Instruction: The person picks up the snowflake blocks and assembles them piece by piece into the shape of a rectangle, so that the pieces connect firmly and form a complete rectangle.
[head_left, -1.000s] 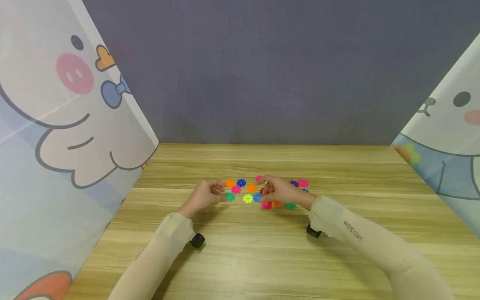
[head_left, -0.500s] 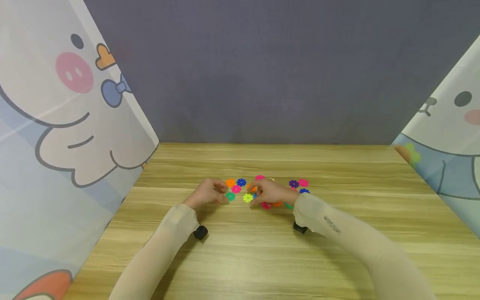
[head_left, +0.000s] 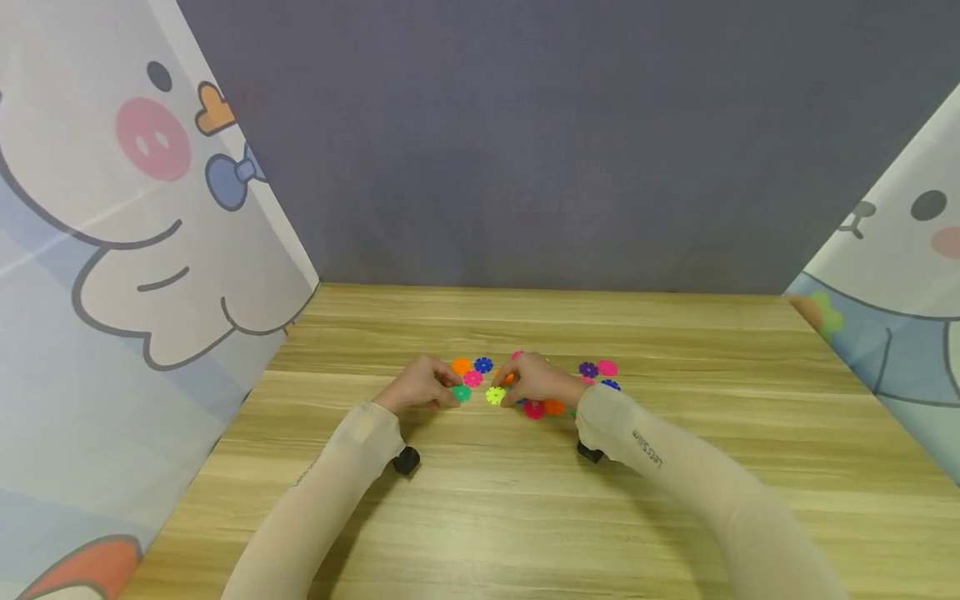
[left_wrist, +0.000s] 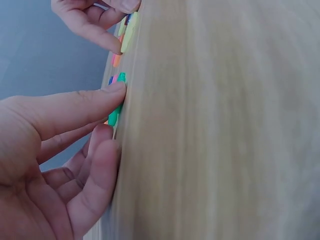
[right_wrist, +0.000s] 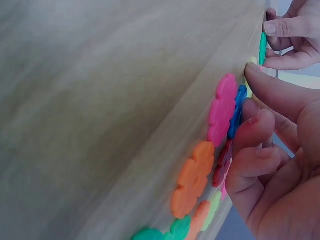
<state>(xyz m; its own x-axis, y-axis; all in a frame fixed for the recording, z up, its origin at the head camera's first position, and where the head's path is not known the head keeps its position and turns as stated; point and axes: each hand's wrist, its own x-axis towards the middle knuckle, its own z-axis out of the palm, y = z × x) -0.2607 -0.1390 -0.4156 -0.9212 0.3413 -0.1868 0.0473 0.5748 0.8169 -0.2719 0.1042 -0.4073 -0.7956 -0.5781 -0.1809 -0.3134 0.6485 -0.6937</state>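
Notched plastic snowflake discs in many colours lie flat on the wooden table [head_left: 465, 500]. My left hand [head_left: 420, 387] is at the left end of the group, its thumb and forefinger at opposite edges of a green snowflake disc [head_left: 462, 393]. In the left wrist view, the thumb lies against this green disc [left_wrist: 115, 114] and the other fingers curl loosely. Just to the right, my right hand [head_left: 536, 379] has its thumb and forefinger about a yellow-green snowflake disc [head_left: 494, 396]. That hand covers part of the discs beneath it.
Orange [head_left: 461, 366], blue [head_left: 483, 365] and pink [head_left: 472, 378] discs lie between and beyond the hands. Pink [right_wrist: 222, 110] and orange [right_wrist: 192, 180] discs lie under the right hand. Purple [head_left: 588, 369] and pink discs are farther right. A grey panel [head_left: 525, 167] stands behind the table.
My right hand has moved left from the blue disc to the yellow-green one. My left hand has shifted slightly right, and its thumb and forefinger have closed in on the green disc.
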